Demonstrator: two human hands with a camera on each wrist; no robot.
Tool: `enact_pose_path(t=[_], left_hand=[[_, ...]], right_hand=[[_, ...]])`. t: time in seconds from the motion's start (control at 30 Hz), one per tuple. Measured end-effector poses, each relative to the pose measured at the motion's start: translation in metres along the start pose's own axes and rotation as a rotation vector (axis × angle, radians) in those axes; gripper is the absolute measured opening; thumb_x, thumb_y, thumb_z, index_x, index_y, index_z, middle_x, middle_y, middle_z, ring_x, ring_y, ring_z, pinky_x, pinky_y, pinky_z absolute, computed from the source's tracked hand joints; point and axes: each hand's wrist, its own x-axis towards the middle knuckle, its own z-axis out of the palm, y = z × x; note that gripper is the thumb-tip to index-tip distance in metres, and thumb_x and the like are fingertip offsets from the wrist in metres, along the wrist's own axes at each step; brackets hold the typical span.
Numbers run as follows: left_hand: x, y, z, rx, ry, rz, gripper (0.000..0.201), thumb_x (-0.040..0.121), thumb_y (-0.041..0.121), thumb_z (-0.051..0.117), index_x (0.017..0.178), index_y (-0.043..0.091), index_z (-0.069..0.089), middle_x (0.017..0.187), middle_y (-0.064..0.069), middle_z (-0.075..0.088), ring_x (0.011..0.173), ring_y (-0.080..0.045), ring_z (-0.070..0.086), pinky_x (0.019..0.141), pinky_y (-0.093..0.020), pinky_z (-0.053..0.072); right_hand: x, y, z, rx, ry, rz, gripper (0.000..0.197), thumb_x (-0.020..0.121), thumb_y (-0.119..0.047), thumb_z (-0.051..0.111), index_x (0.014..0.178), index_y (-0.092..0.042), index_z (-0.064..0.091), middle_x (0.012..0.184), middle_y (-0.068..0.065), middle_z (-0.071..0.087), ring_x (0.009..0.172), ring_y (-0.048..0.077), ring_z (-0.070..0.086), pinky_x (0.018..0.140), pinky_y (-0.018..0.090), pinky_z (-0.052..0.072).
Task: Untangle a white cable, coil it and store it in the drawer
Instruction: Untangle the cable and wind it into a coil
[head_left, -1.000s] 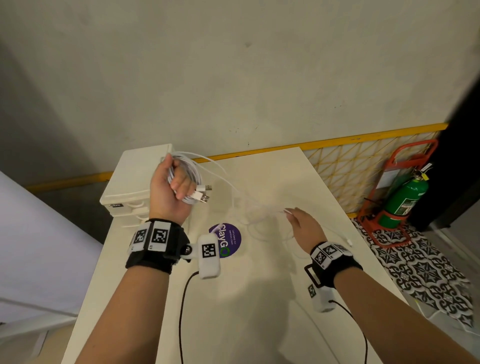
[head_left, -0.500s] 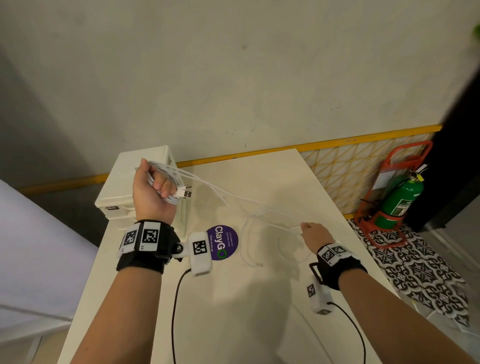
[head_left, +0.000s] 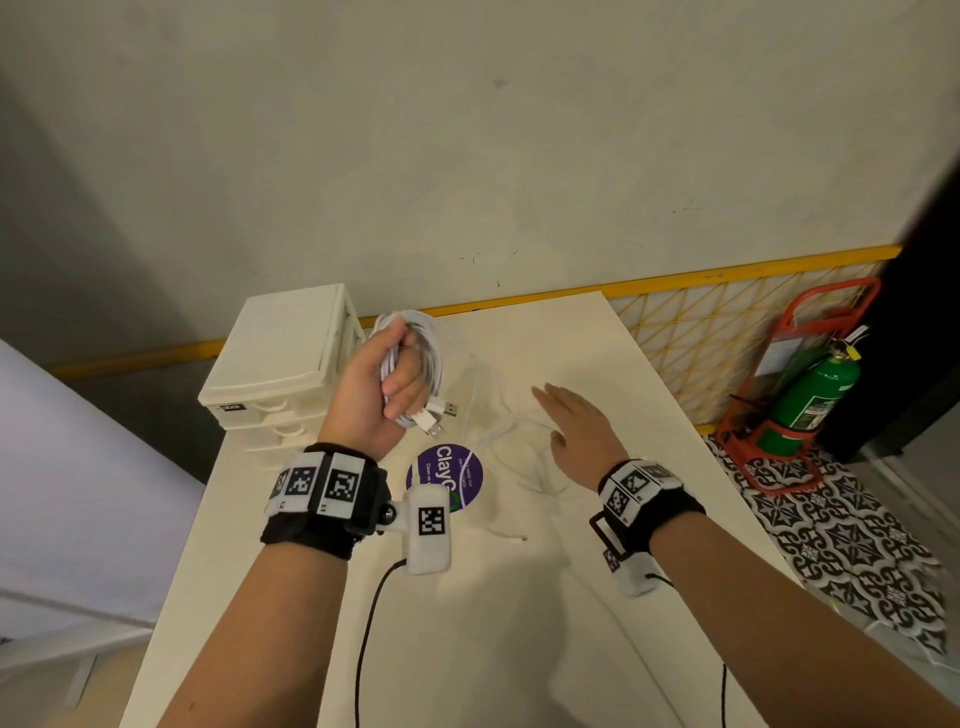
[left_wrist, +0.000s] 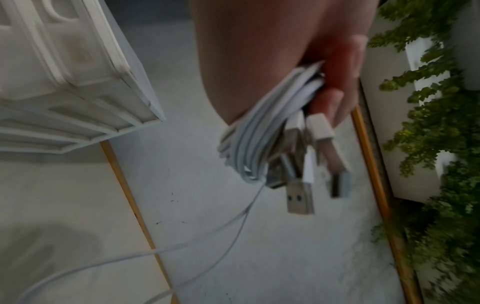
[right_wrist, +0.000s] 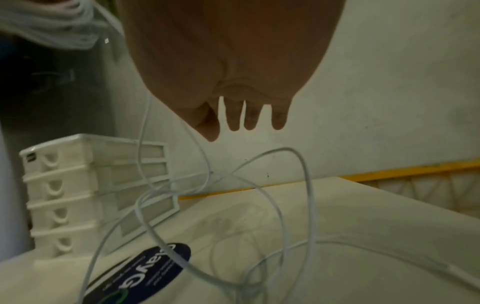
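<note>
- Left hand: raised above the table, just right of the drawer unit; fingers curled around a bundle of white cable, gripping the coiled loops.
- Cable bundle, left wrist view: several loops lie side by side under the fingers; USB plugs hang from the lower end of the bundle, at least 2 with metal shells visible.
- Loose cable: thin white strands run from the bundle down to the table right of the drawer unit, and lie there in slack, crossing loops between the 2 hands. A free end rests on the table, nearer the person than the sticker.
- Right hand: held flat, palm down, fingers straight and slightly spread, above the loose loops, well right of the drawer unit; it holds nothing. The right wrist view shows the fingertips apart from the strands beneath them.
- Drawer unit, right wrist view: 4 stacked white drawers with curved pulls, all closed, at the table's far left corner.
- Sticker: round, purple, lettered "ClayGo", on the table near the front right of the drawer unit; 1 strand crosses it.
- Fire extinguisher: green, in a red stand on the floor, far right of the drawer unit, beyond the table edge.
</note>
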Motion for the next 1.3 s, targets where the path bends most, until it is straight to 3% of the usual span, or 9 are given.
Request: enact_pose_path(t=[0.1, 0.2, 0.33, 0.53, 0.63, 0.77, 0.9, 1.03, 1.3], left_hand=[[-0.002, 0.003, 0.005, 0.016, -0.056, -0.044, 0.031, 0.093, 0.03, 0.038, 0.071, 0.013, 0.053, 0.033, 0.009, 0.035, 0.021, -0.004, 0.03, 0.031, -0.02, 0.02], [-0.005, 0.007, 0.005, -0.018, -0.111, -0.051, 0.027, 0.091, 0.031, 0.047, 0.072, 0.014, 0.056, 0.033, 0.009, 0.038, 0.022, -0.004, 0.032, 0.033, -0.021, 0.017], [-0.01, 0.012, 0.003, -0.048, -0.161, -0.054, 0.023, 0.082, 0.033, 0.065, 0.073, 0.014, 0.058, 0.033, 0.009, 0.039, 0.022, -0.003, 0.035, 0.033, -0.022, 0.017], [-0.015, 0.01, 0.005, -0.067, -0.21, -0.096, 0.022, 0.084, 0.032, 0.065, 0.075, 0.013, 0.059, 0.035, 0.009, 0.042, 0.023, -0.003, 0.038, 0.033, -0.022, 0.017], [-0.016, 0.011, 0.005, -0.044, -0.202, -0.097, 0.023, 0.083, 0.032, 0.066, 0.075, 0.012, 0.058, 0.035, 0.009, 0.042, 0.023, -0.002, 0.037, 0.032, -0.02, 0.02], [-0.017, 0.014, 0.001, -0.03, -0.15, -0.043, 0.025, 0.089, 0.032, 0.056, 0.074, 0.012, 0.056, 0.035, 0.009, 0.041, 0.023, -0.003, 0.035, 0.031, -0.019, 0.021], [-0.022, 0.022, -0.01, -0.069, -0.037, 0.083, 0.032, 0.094, 0.034, 0.041, 0.074, 0.013, 0.053, 0.036, 0.008, 0.04, 0.026, -0.007, 0.021, 0.033, -0.019, 0.018], [-0.023, 0.034, -0.026, -0.155, 0.052, 0.198, 0.034, 0.099, 0.036, 0.037, 0.075, 0.014, 0.047, 0.037, 0.007, 0.041, 0.026, -0.005, 0.035, 0.034, -0.016, 0.027], [-0.019, 0.036, -0.033, -0.161, 0.28, 0.304, 0.035, 0.099, 0.037, 0.038, 0.07, 0.018, 0.047, 0.037, 0.008, 0.037, 0.028, -0.006, 0.034, 0.034, -0.016, 0.031]], right_hand=[[0.005, -0.003, 0.007, -0.107, -0.179, -0.039, 0.06, 0.095, -0.012, 0.035, 0.147, -0.027, 0.009, 0.157, 0.0, 0.013, 0.144, 0.019, 0.012, 0.118, 0.04, 0.012], [0.003, 0.002, 0.014, -0.089, -0.257, 0.039, 0.057, 0.095, -0.026, 0.041, 0.146, -0.026, 0.015, 0.149, 0.004, 0.034, 0.137, 0.024, 0.03, 0.113, 0.042, 0.025], [-0.001, 0.002, 0.017, -0.009, -0.195, 0.089, 0.046, 0.09, -0.036, 0.052, 0.133, -0.027, 0.038, 0.116, 0.003, 0.06, 0.109, 0.025, 0.054, 0.095, 0.038, 0.038], [0.002, -0.008, 0.023, 0.048, -0.154, 0.056, 0.033, 0.085, -0.03, 0.061, 0.113, -0.017, 0.052, 0.121, 0.004, 0.053, 0.104, 0.028, 0.055, 0.091, 0.037, 0.04], [0.001, -0.01, 0.022, 0.1, -0.163, 0.099, 0.029, 0.087, -0.029, 0.059, 0.112, -0.017, 0.05, 0.103, 0.002, 0.064, 0.094, 0.026, 0.061, 0.086, 0.035, 0.043], [-0.003, -0.007, 0.025, 0.116, -0.16, 0.154, 0.016, 0.089, -0.029, 0.054, 0.1, -0.018, 0.06, 0.092, 0.004, 0.065, 0.091, 0.023, 0.06, 0.079, 0.03, 0.043], [-0.01, 0.013, 0.022, 0.09, -0.059, 0.392, 0.019, 0.09, -0.025, 0.05, 0.098, -0.011, 0.061, 0.096, 0.01, 0.067, 0.092, 0.027, 0.061, 0.076, 0.031, 0.045], [-0.027, 0.046, 0.022, -0.003, -0.156, 0.618, 0.022, 0.086, -0.024, 0.053, 0.096, -0.006, 0.06, 0.103, 0.013, 0.067, 0.095, 0.03, 0.063, 0.076, 0.032, 0.049], [-0.048, 0.067, 0.031, -0.179, -0.236, 0.661, 0.022, 0.091, -0.02, 0.048, 0.094, -0.004, 0.063, 0.103, 0.014, 0.068, 0.096, 0.03, 0.063, 0.074, 0.031, 0.048]])
